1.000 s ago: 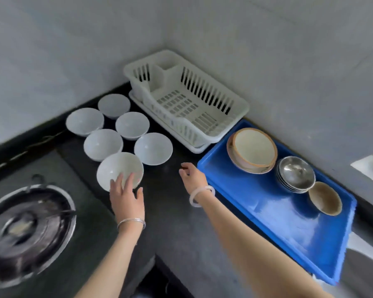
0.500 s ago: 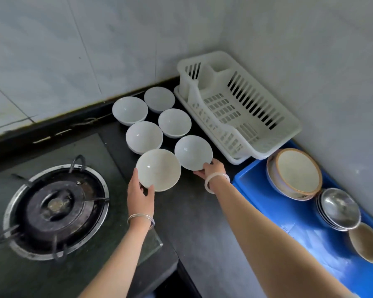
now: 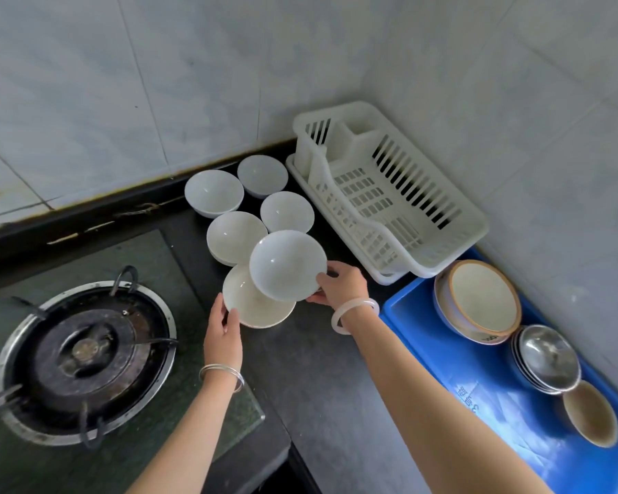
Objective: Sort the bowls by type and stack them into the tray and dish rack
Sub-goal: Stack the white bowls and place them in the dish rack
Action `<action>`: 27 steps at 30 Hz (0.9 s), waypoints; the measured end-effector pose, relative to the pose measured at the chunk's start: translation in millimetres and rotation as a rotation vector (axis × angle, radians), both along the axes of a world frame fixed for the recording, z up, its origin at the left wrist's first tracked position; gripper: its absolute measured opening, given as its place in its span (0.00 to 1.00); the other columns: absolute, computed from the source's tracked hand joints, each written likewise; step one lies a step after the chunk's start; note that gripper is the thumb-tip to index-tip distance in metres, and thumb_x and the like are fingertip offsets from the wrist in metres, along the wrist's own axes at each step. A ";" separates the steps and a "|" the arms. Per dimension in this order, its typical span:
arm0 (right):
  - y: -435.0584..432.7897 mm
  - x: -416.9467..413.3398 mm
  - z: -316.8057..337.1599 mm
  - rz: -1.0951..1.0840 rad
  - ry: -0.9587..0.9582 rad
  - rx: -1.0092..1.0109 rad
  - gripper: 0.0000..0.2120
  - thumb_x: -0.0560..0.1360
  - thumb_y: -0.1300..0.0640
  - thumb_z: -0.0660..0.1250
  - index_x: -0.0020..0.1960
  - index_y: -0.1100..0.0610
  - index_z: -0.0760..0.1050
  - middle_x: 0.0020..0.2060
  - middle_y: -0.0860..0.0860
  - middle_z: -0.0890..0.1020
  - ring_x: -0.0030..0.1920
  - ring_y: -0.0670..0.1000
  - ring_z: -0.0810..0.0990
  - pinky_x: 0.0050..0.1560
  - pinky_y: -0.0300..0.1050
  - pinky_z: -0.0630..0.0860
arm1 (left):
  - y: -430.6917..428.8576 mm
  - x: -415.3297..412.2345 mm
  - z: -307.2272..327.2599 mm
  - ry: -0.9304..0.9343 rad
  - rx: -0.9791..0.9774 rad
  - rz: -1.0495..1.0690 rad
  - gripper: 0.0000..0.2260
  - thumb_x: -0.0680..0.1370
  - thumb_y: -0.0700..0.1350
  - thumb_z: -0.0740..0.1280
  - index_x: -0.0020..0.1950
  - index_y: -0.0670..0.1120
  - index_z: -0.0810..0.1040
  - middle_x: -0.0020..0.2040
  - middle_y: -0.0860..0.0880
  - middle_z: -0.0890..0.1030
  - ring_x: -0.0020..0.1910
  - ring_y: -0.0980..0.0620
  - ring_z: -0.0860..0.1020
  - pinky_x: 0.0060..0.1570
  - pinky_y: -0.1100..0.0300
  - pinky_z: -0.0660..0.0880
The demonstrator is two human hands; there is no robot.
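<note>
You are mid-stack at frame centre: your right hand pinches the raised white bowl by its rim, over the lower bowl, which your left hand grips on the surface. Next, likely, centre it and lower gently so it nests.

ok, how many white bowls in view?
6. Four sit on the counter beside the dish rack: back-right bowl, back-left bowl, mid-right bowl, mid-left bowl. The right hand holds a fifth bowl over a sixth bowl gripped by the left hand. Nested ones could be hidden.
</note>
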State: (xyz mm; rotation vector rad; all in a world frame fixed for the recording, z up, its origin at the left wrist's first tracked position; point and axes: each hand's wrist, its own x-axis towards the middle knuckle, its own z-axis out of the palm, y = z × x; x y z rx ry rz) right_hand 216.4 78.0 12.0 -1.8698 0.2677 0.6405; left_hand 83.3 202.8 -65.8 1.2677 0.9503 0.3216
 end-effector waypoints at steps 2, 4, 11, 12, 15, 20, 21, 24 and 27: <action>10.2 -5.3 1.1 0.061 0.025 -0.063 0.13 0.73 0.64 0.64 0.56 0.56 0.77 0.39 0.50 0.82 0.31 0.49 0.84 0.35 0.44 0.83 | 3.8 1.9 0.3 -0.021 -0.064 0.028 0.18 0.81 0.44 0.55 0.71 0.48 0.65 0.68 0.45 0.71 0.66 0.45 0.72 0.64 0.51 0.69; 18.0 -10.4 -0.8 0.115 0.025 -0.134 0.12 0.72 0.63 0.64 0.54 0.54 0.77 0.37 0.50 0.82 0.30 0.49 0.84 0.37 0.46 0.83 | 8.1 3.5 1.5 -0.037 -0.091 0.025 0.17 0.81 0.45 0.53 0.71 0.47 0.67 0.67 0.45 0.73 0.65 0.45 0.72 0.62 0.54 0.69; 31.2 -15.2 -8.8 0.240 -0.058 -0.358 0.07 0.71 0.63 0.63 0.43 0.55 0.78 0.31 0.51 0.81 0.32 0.52 0.85 0.43 0.49 0.83 | 19.7 7.9 -2.1 0.010 -0.073 -0.012 0.17 0.79 0.45 0.59 0.68 0.47 0.69 0.66 0.45 0.74 0.64 0.46 0.73 0.65 0.47 0.69; 31.3 -14.7 -9.0 0.248 -0.060 -0.379 0.07 0.71 0.63 0.63 0.43 0.56 0.78 0.30 0.52 0.82 0.32 0.52 0.85 0.44 0.49 0.83 | 20.6 7.9 -3.4 0.019 -0.057 -0.028 0.17 0.79 0.44 0.60 0.68 0.47 0.70 0.66 0.45 0.74 0.64 0.46 0.73 0.66 0.45 0.69; 30.4 -12.5 -10.2 0.265 -0.060 -0.428 0.06 0.72 0.64 0.63 0.41 0.57 0.78 0.32 0.53 0.83 0.35 0.52 0.85 0.46 0.49 0.83 | 22.0 8.3 -5.5 0.033 -0.047 -0.061 0.18 0.77 0.38 0.60 0.66 0.48 0.72 0.64 0.45 0.76 0.64 0.46 0.73 0.65 0.44 0.69; 29.6 -8.6 -16.2 0.299 -0.054 -0.467 0.06 0.72 0.63 0.64 0.39 0.54 0.75 0.32 0.53 0.83 0.36 0.51 0.85 0.47 0.48 0.82 | 24.8 8.8 -4.5 0.022 -0.080 -0.066 0.19 0.77 0.35 0.60 0.67 0.47 0.71 0.64 0.45 0.76 0.61 0.48 0.74 0.63 0.47 0.71; 29.4 -7.5 -18.7 0.297 -0.045 -0.461 0.05 0.72 0.62 0.64 0.40 0.53 0.74 0.32 0.52 0.82 0.36 0.51 0.85 0.47 0.49 0.82 | 25.3 8.9 -4.2 0.019 -0.091 -0.066 0.19 0.77 0.35 0.59 0.67 0.46 0.71 0.64 0.44 0.76 0.60 0.48 0.74 0.63 0.48 0.72; 26.7 -4.6 -25.3 0.259 0.017 -0.425 0.05 0.72 0.60 0.67 0.46 0.53 0.73 0.35 0.52 0.81 0.35 0.50 0.83 0.47 0.50 0.82 | 27.0 9.6 -1.8 0.007 -0.164 -0.039 0.18 0.77 0.34 0.59 0.67 0.45 0.71 0.64 0.43 0.75 0.59 0.49 0.74 0.58 0.54 0.72; 20.6 -1.9 -28.8 0.224 0.180 -0.280 0.17 0.72 0.59 0.70 0.59 0.51 0.72 0.46 0.54 0.80 0.43 0.52 0.81 0.47 0.50 0.82 | 29.5 11.0 1.6 0.004 -0.231 -0.025 0.18 0.77 0.34 0.58 0.66 0.46 0.72 0.63 0.44 0.75 0.61 0.48 0.73 0.58 0.53 0.72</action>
